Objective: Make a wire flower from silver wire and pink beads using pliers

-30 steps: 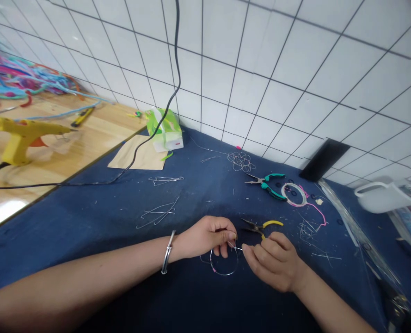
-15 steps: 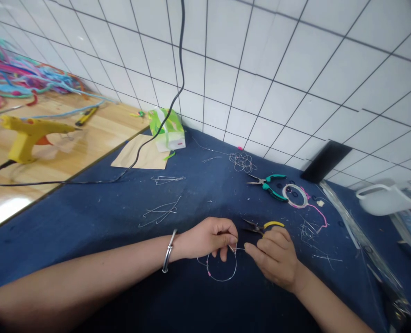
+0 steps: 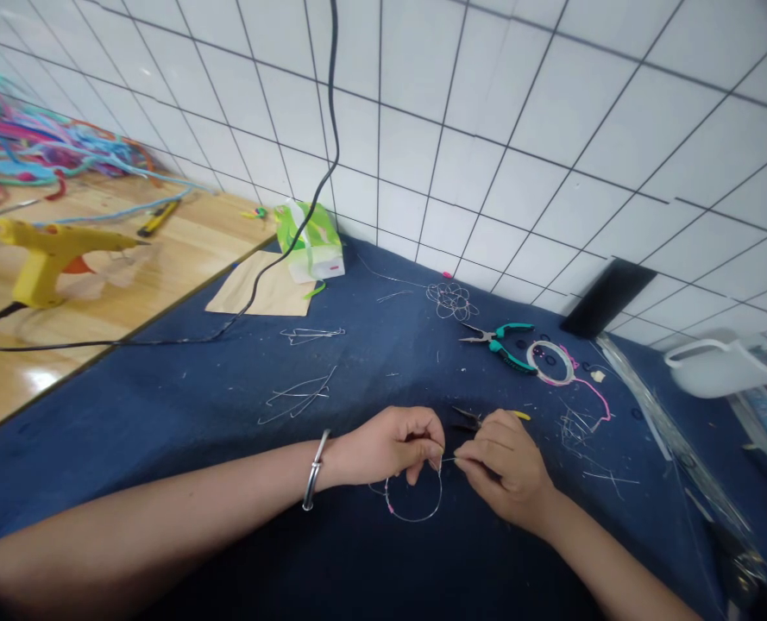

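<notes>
My left hand (image 3: 404,444), with a silver bangle on its wrist, pinches a thin silver wire ring (image 3: 422,519) that hangs below the fingers. Small pink bits show on the ring's left side. My right hand (image 3: 506,466) is closed in a pinch on a short wire end (image 3: 449,460) that sticks out from the ring toward the right. Just behind the right hand lie yellow-handled pliers (image 3: 467,419), partly covered by it. Farther back rest teal-handled long-nose pliers (image 3: 496,338).
Bent wires (image 3: 298,397) lie on the blue cloth (image 3: 383,345). A coiled wire flower shape (image 3: 451,300), a tape-like roll (image 3: 550,362) and wire scraps (image 3: 577,431) sit farther back and right. On the left are a yellow glue gun (image 3: 50,254) and its black cord (image 3: 270,267).
My right hand has shifted slightly up and left and turned, its fingers closer to the left hand and covering more of the yellow-handled pliers. The left hand stays nearly still with the ring.
</notes>
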Tool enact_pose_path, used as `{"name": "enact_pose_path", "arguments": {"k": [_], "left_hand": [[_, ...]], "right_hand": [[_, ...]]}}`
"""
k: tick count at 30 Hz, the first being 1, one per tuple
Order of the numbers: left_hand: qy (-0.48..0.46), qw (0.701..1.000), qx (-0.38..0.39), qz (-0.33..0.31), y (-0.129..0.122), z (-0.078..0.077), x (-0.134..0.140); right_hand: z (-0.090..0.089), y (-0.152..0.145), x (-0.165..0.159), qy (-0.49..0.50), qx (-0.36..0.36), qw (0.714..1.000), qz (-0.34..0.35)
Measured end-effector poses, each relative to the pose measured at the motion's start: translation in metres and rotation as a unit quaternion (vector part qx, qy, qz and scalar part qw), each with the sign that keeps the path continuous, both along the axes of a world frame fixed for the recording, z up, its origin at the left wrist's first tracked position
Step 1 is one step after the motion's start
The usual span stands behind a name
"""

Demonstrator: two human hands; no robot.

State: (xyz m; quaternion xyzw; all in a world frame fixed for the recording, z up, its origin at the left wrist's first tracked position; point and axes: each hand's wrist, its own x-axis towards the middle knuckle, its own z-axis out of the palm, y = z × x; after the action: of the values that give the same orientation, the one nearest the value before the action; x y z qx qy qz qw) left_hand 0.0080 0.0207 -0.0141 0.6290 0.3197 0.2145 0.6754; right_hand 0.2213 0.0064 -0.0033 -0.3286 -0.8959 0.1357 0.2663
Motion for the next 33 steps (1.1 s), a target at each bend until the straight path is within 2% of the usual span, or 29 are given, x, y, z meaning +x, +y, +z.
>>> {"name": "enact_pose_path", "arguments": {"k": [5, 19, 33], "left_hand": [[-0.022, 1.0, -0.009, -0.001, 0.001, 0.0, 0.001], [-0.043, 0.997, -0.059, -0.003, 0.003, -0.001, 0.002], [-0.01, 0.997, -0.064, -0.039, 0.004, -0.006, 0.002]], "right_hand": [[0.004, 0.001, -0.002, 0.005, -0.04, 0.999, -0.017], [0.009, 0.001, -0.008, 0.02, -0.091, 0.995, -0.042], [0.017, -0.007, -0.019, 0.02, -0.253, 0.956, -0.145]]}}
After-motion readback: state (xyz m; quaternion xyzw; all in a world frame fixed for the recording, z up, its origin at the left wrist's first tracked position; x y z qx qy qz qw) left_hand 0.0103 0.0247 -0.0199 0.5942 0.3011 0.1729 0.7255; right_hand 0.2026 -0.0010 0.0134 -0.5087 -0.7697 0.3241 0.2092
